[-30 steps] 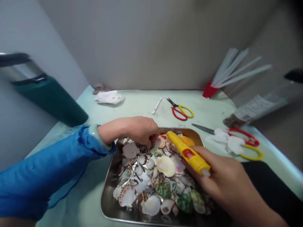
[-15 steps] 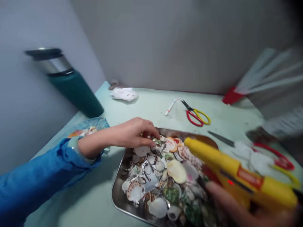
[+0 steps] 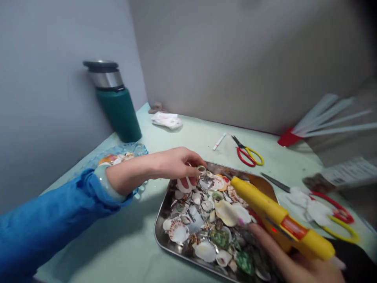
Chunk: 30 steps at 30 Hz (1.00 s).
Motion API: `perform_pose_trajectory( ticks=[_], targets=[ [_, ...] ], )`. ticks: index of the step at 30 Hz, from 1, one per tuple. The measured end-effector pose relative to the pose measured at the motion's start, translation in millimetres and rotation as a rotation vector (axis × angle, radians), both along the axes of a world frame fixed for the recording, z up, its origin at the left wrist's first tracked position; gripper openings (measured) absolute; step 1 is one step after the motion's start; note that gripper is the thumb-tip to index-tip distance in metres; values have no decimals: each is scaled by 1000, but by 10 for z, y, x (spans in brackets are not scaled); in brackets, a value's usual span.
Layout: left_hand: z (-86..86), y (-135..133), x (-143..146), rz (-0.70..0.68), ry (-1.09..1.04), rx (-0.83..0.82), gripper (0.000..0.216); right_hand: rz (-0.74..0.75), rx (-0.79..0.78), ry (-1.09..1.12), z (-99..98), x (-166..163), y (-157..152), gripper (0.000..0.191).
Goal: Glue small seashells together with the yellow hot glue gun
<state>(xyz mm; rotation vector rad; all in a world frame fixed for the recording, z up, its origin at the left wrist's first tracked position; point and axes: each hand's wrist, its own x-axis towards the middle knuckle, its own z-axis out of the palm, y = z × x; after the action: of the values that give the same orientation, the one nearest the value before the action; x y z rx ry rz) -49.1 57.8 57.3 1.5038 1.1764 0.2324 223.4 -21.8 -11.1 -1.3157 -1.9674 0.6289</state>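
In the head view, my left hand (image 3: pixel 173 165) pinches a small shell (image 3: pixel 202 169) between thumb and fingertips, just above the 11 o'clock corner of the steel tray (image 3: pixel 161 218) full of shells. I judge the small shell to be light, stiff, smooth and brittle, so it is best held by its edges with gentle pressure. At 4 o'clock, my right hand (image 3: pixel 294 265) is closed around a yellow glue gun (image 3: pixel 279 220), its nozzle over the tray. A green flask (image 3: pixel 119 114) stands at 10 o'clock.

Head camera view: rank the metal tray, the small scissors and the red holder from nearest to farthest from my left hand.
1. Metal tray, directly under the fingers of the left hand.
2. Small scissors, beyond the tray, off to the right.
3. Red holder, far right, by the back wall.
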Motion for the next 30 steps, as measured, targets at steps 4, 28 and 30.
perform_pose_trajectory(
  ticks=[4, 28, 30],
  targets=[
    [56, 58, 142, -29, 0, -77, 26, -90, 55, 63, 115, -93, -18, 13],
    [636, -221, -914, 809, 608, 1620, 27, -44, 79, -101, -71, -67, 171, 45],
    [878, -122, -1313, 1020, 570, 1556, 46, -35, 98, -110, -91, -74, 200, 44]
  ],
)
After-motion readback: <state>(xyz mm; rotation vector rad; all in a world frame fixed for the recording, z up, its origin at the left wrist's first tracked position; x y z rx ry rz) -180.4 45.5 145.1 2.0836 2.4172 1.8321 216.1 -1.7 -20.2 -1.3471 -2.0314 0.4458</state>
